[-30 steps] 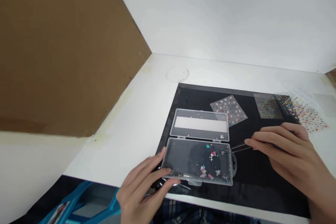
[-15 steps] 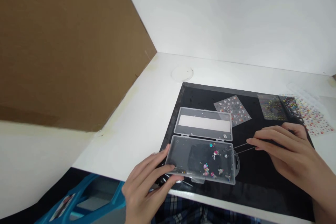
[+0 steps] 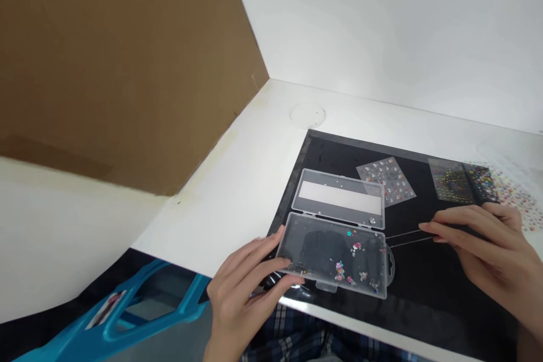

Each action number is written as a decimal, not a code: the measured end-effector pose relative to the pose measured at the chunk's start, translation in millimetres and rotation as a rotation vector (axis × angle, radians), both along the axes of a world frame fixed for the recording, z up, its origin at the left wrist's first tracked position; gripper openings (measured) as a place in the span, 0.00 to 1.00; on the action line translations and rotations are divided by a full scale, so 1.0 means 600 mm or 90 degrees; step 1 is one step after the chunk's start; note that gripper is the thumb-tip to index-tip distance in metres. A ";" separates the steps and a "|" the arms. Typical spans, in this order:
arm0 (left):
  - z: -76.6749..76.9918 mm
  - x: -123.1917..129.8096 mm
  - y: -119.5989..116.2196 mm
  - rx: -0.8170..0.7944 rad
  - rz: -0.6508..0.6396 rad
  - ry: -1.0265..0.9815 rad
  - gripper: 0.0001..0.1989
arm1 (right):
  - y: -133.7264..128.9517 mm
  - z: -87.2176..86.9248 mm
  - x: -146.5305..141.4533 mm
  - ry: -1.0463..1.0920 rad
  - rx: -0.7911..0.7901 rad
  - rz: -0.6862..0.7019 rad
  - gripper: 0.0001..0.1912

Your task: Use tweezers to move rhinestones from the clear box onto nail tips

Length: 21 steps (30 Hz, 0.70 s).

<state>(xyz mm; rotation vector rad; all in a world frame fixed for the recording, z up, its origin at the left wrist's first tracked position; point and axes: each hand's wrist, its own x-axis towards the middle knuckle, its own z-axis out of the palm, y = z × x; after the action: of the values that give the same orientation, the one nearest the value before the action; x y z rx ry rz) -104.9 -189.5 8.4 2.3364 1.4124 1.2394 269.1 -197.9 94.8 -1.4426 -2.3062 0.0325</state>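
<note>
A clear plastic case (image 3: 314, 237) lies opened flat on a black mat, its lid (image 3: 339, 216) hinged away from me. My left hand (image 3: 254, 283) grips the case's left front corner, thumb below and fingers over the rim. Small flower-shaped gems (image 3: 340, 270) in pink, teal and silver are scattered across the right half of the tray. Thin metal tweezers (image 3: 409, 236) are pinched in my right hand (image 3: 483, 243), right of the case. Their tips reach the tray's right rim; a tiny piece may be at them, too small to be sure.
The black mat (image 3: 428, 288) covers part of a white table (image 3: 224, 198). Patterned sticker sheets (image 3: 392, 181) lie behind the case and at the far right (image 3: 452, 181). A brown panel (image 3: 127, 68) stands on the left, and a blue plastic stool (image 3: 139, 311) is below.
The view has turned, so everything sits slightly further right. The tweezers have drawn back to the tray's right rim. A small silvery gem beside their tips no longer shows in its spot.
</note>
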 end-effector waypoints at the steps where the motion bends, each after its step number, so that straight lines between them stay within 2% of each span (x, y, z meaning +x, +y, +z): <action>1: 0.000 0.001 0.000 -0.001 0.001 -0.001 0.06 | 0.000 -0.002 -0.002 0.000 0.000 0.003 0.21; 7: -0.001 0.001 0.001 0.015 0.001 0.003 0.07 | 0.000 -0.005 -0.011 -0.003 -0.022 0.040 0.22; 13: -0.001 0.001 0.001 0.014 -0.003 0.003 0.08 | 0.002 0.003 0.003 -0.021 0.031 0.015 0.20; 17: -0.002 0.001 0.001 0.011 -0.002 0.001 0.07 | 0.003 0.000 0.002 -0.023 0.012 0.023 0.19; 21: -0.002 0.002 0.001 0.016 -0.002 0.004 0.08 | 0.003 -0.007 -0.014 -0.016 -0.019 0.032 0.22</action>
<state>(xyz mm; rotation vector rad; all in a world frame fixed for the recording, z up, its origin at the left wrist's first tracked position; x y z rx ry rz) -104.0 -189.1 6.9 2.3593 1.4018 1.2569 260.8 -195.9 90.6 -1.4063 -2.3718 0.0653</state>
